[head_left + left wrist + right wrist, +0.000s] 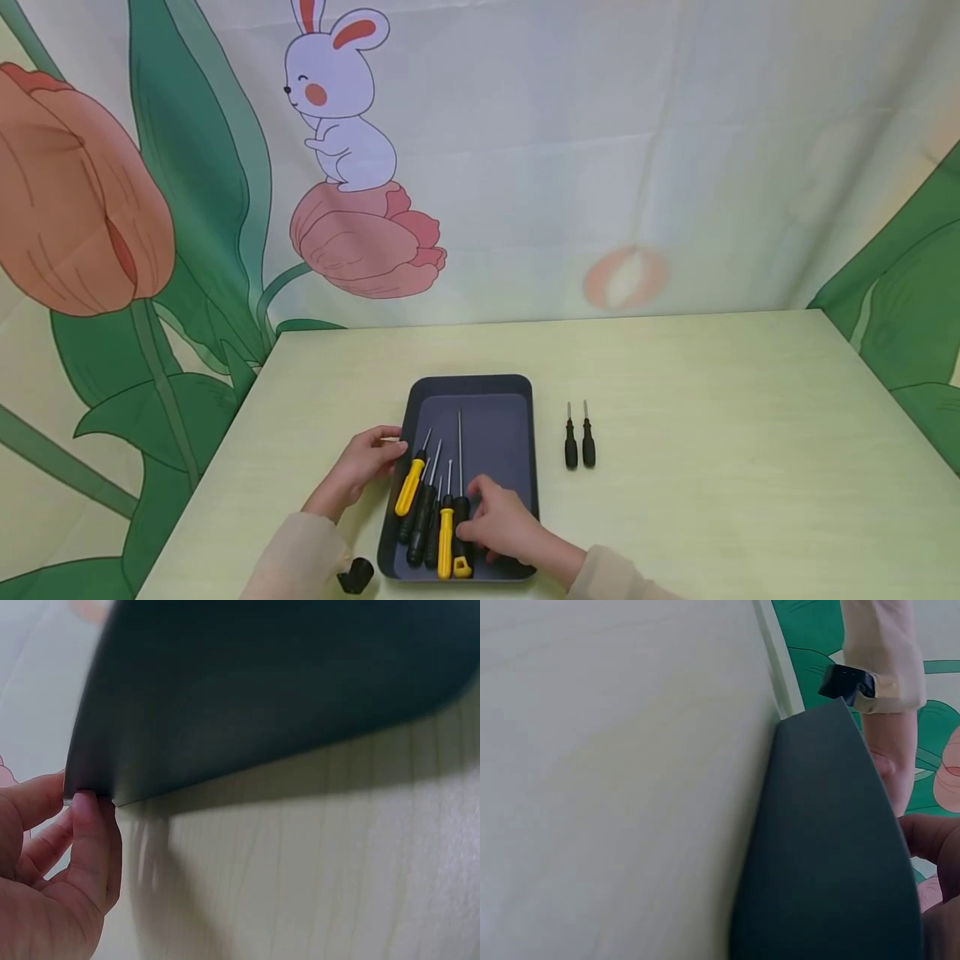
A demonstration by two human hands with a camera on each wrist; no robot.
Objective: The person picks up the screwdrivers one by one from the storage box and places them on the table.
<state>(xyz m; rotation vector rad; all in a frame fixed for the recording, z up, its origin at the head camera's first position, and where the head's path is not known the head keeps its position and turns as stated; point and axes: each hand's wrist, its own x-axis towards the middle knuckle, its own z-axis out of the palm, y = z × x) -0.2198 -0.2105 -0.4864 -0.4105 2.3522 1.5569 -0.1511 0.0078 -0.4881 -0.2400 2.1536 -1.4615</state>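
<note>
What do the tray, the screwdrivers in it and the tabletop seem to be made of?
Tray: coated metal or plastic, hard to say which; dark, smooth and matte, with rounded corners. Screwdrivers: yellow and black handles, probably plastic from their solid colour; thin, straight, bright grey shafts, likely metal. Tabletop: perhaps wood or a wood-look laminate; pale, with grain-like streaks in the left wrist view.

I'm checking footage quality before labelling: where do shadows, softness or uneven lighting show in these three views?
Head: mostly even light, two black screwdrivers fairly sharp; left wrist: the tray dark with little detail, a shadow on the table below its edge; right wrist: tray wall dark, table pale and soft, faint grain.
</note>
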